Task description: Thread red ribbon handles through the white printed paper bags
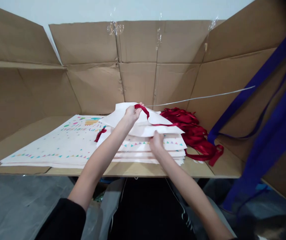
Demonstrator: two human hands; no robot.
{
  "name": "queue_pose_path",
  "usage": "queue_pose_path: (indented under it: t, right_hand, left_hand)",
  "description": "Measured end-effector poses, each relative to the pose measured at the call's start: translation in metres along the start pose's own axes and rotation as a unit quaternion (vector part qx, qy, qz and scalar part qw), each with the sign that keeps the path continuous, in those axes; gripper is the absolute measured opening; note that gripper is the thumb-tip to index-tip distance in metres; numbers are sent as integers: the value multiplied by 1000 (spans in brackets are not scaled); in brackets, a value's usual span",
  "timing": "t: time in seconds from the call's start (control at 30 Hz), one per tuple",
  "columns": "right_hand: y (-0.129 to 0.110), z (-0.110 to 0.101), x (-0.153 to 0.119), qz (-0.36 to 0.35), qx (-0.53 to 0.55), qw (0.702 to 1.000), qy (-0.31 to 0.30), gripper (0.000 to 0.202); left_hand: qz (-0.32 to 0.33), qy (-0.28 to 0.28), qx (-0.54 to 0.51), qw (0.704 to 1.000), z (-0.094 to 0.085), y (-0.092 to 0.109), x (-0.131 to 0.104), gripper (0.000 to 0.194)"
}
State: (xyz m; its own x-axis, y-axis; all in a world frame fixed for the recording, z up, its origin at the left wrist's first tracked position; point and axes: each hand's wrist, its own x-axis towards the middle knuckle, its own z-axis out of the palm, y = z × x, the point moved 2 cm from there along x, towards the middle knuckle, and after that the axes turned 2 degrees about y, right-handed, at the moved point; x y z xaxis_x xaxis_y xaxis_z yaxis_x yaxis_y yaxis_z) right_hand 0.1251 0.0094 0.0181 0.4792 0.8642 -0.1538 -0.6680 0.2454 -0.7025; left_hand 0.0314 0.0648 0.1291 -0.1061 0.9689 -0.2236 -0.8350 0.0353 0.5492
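Note:
My left hand (pixel 132 112) is closed on a dark red ribbon (pixel 146 112), which loops down to the right over a white sheet. From the fingers of this hand a long thin pale rod (pixel 203 97) reaches far to the right. My right hand (pixel 157 140) pinches the near edge of the raised white sheet (pixel 143 129), with some fingers hidden beneath it. Under that sheet lies a stack of white sheets (pixel 130 155) printed with small coloured bunting. A short red ribbon end (pixel 99 135) shows at the stack's left side.
On the left lies a stack of flat sheets (pixel 50 141) with birthday print. A heap of red ribbon (pixel 195 133) sits to the right. Cardboard walls (pixel 137 80) enclose the table (pixel 143 170). Blue straps (pixel 265 133) hang at the right.

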Motion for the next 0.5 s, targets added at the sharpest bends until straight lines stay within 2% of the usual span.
queue_pose_path:
  t: [0.07,0.1,0.13,0.17,0.2,0.23,0.27,0.3,0.37,0.4,0.43,0.5]
  right_hand:
    - [25,-11,-24,68,-54,991,-100,13]
    - [35,-14,-37,100,-100,975,-172,10]
    - [41,-15,-50,137,-157,939,-272,9]
    - [43,-16,-61,168,-221,882,-381,11]
    - [41,-18,-71,175,-286,812,-478,14]
    - [36,-21,-77,147,-347,749,-545,17]
    - [27,-24,-79,81,-405,707,-574,20]
    - [17,-28,-78,-20,-457,685,-568,22]
    - [-4,-34,-67,-258,-533,648,-479,28]
    - [-12,-38,-61,-344,-560,615,-435,34]
    - [-18,-41,-53,-401,-584,577,-407,41]
    - [-24,-46,-34,-449,-621,516,-383,45]
  left_hand:
    - [-9,4,1,1000,-1,-10,1,44]
    - [-14,7,1,1000,-2,-14,1,44]
    - [-19,10,2,1000,-2,-18,2,45]
    - [-23,13,3,1000,-3,-20,2,46]
    - [-27,14,4,1000,-3,-22,1,46]
    - [-29,13,5,999,-5,-23,1,47]
    - [-29,12,6,999,-6,-24,1,47]
    - [-27,10,6,1000,-8,-23,0,47]
    - [-21,5,6,1000,-13,-19,-1,45]
    - [-17,1,5,1000,-16,-16,-1,43]
    - [-14,-4,3,1000,-18,-13,-1,42]
    - [-9,-13,1,1000,-24,-5,0,41]
